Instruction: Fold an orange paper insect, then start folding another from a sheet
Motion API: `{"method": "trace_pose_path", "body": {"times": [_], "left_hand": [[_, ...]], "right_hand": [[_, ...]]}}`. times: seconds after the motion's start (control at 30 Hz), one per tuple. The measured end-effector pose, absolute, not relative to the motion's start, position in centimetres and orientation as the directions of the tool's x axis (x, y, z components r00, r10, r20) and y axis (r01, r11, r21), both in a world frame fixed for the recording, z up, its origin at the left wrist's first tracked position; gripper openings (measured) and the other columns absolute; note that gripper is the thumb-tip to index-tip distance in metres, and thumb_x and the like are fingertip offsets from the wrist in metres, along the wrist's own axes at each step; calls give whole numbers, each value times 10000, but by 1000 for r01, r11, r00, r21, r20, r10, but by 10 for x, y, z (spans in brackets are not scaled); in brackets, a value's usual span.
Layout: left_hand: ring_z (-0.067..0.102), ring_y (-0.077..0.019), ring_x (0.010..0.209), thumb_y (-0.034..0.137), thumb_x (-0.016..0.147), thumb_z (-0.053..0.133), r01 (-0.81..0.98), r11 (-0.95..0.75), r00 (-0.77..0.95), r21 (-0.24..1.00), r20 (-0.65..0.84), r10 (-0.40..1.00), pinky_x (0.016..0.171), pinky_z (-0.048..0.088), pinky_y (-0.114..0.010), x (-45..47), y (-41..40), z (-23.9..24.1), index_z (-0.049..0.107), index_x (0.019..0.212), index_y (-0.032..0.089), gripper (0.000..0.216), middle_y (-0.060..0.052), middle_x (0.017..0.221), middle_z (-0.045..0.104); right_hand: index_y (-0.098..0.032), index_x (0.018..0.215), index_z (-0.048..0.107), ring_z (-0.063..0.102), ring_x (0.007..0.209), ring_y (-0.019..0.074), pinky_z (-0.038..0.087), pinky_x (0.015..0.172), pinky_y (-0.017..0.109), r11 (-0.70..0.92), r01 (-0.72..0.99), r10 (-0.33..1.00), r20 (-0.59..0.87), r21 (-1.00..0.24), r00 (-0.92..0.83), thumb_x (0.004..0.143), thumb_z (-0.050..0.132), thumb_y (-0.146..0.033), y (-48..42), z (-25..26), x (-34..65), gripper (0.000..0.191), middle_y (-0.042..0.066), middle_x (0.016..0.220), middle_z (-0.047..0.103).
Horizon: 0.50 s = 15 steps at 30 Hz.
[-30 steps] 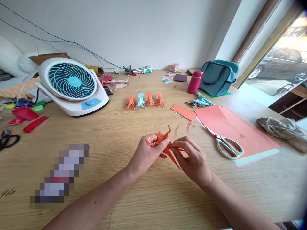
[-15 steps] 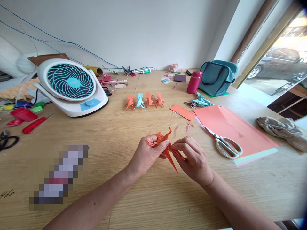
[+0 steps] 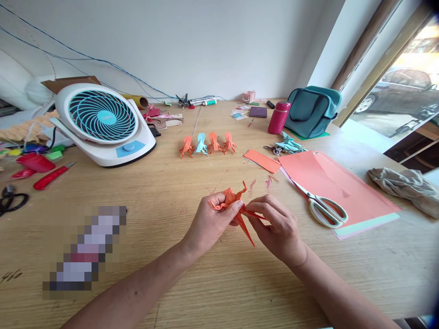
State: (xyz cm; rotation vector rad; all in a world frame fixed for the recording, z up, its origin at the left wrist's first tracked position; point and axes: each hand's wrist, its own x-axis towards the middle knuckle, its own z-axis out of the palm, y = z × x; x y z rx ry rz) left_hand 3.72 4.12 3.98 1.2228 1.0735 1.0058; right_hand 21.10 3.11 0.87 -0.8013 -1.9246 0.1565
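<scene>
So the main thing here is an orange folded paper piece [image 3: 232, 196], held up over the near-middle part of a wooden desk [image 3: 192, 292]. The left hand [image 3: 213, 221] has it pinched, thumb on top and fingers tucked around the left side. The right hand [image 3: 277, 228] is gripping one of its thin points between thumb and fingers, over on the right side. Another long spike pokes out toward the near side, between the two hands, and a bent one sticks up at the far end.

Farther back, around mid-desk, four little folded figures stand in a row: an orange one [image 3: 187, 145] on the left, then a light blue one [image 3: 200, 143], then two more orange ones.

To the right there's a stack of orange strips [image 3: 262, 160], and just beside it some big orange sheets [image 3: 356, 187] with white-handled scissors [image 3: 313, 197] lying on their left edge. Some light blue folded pieces [image 3: 290, 144] sit near a bunch of keys [image 3: 275, 150], with a pink bottle [image 3: 279, 119] and a teal bag [image 3: 308, 116] behind them.

Far left is a white fan [image 3: 108, 118], with a red-handled cutter [image 3: 51, 178] nearer.
</scene>
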Motion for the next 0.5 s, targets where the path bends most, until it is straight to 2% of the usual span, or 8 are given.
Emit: {"method": "trace_pose_path", "body": {"times": [0.17, 0.3, 0.4, 0.5], "left_hand": [[622, -108, 689, 389, 850, 687, -23, 97, 215, 995, -90, 972, 602, 593, -206, 37, 42, 38, 702, 839, 142, 248, 1, 751, 668], [656, -139, 769, 405, 852, 688, -34, 103, 227, 994, -93, 969, 611, 613, -225, 37, 41, 40, 715, 885, 147, 262, -21, 818, 695], [660, -145, 784, 403, 851, 690, -49, 104, 233, 993, -89, 968, 610, 618, -229, 38, 40, 40, 719, 885, 154, 252, -22, 834, 693], [673, -156, 796, 403, 849, 690, -70, 112, 251, 991, -91, 964, 619, 624, -242, 39, 39, 39, 714, 881, 155, 251, -29, 851, 699]], "right_hand": [[-215, 937, 651, 640, 777, 159, 517, 710, 302, 674, 354, 727, 668, -648, -161, 904, 632, -87, 30, 11, 206, 133, 32, 844, 675], [-219, 873, 653, 621, 762, 158, 522, 712, 303, 461, 133, 887, 456, -877, -71, 920, 656, -230, 31, 7, 201, 48, 22, 820, 661], [-211, 822, 642, 615, 733, 152, 530, 696, 293, 274, -71, 959, 278, -959, -61, 878, 714, -345, 32, 7, 198, 162, 17, 789, 658], [-201, 762, 625, 589, 676, 142, 510, 637, 276, 129, -161, 988, 141, -978, -66, 780, 799, -430, 34, 10, 196, 288, 7, 738, 646]]}}
